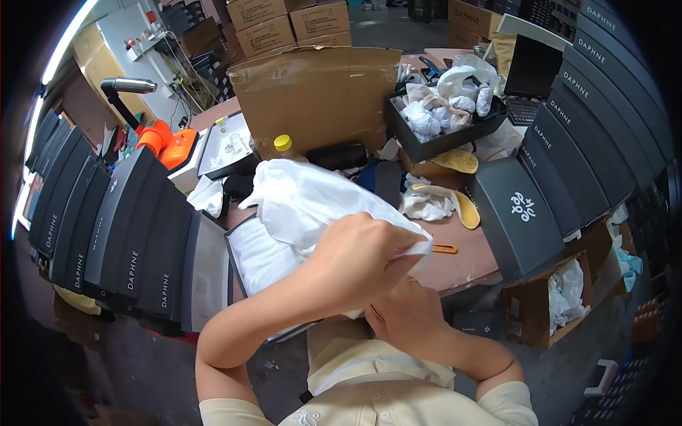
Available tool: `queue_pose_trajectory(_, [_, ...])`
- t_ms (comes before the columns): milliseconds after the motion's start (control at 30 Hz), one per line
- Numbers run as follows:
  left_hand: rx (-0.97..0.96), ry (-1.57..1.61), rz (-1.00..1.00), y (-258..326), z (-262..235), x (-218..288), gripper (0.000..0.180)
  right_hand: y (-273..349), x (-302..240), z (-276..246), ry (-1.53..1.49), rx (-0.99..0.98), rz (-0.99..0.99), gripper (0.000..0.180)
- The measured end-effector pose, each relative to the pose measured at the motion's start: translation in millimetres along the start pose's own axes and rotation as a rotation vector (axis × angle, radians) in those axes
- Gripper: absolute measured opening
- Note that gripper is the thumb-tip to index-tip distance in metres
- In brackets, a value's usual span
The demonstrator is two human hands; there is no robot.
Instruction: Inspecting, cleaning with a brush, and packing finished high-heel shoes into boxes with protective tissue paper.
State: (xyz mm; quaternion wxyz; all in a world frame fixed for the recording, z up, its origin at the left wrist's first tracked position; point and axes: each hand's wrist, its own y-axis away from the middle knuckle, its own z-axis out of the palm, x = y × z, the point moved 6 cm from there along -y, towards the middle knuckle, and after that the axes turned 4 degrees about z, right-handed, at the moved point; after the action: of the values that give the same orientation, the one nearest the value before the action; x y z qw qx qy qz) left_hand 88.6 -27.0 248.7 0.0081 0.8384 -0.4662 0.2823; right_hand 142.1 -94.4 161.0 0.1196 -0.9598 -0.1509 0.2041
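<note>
My left hand (362,248) is closed on a corner of a thin white sheet or bag (305,199), which stretches up and left from my fist; whether it is cloth or paper I cannot make out. Just below and to the right, my right hand (410,312) is curled close to my body, its grip partly hidden by my left hand. Under the white material lies an open box (229,259) with soft white lining (263,259). An orange cutter (445,248) rests on the table to the right of my hands.
Stacked dark shoeboxes stand left (131,227) and right (561,149). A cardboard panel (320,99) rises behind the table. A black box (444,145) holds crumpled white paper. Yellow-lined shoe pieces (465,209) and a yellow-capped bottle (284,145) are nearby. A carton (529,312) sits lower right.
</note>
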Motion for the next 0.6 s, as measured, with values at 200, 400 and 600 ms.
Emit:
queue_pose_trajectory(200, [0.185, -0.35, 0.305, 61, 41, 21, 0.052, -8, 55, 12, -0.794, -0.038, 0.079, 0.032])
queue_pose_trajectory(400, [0.508, 0.525, 0.244, 82, 31, 2, 0.031, 37, 45, 31, 0.428, 0.14, -0.102, 0.036])
queue_pose_trajectory(600, [0.974, 1.413, 0.004, 31, 13, -84, 0.017, 18, -25, -54, -0.513, -0.041, -0.161, 0.036])
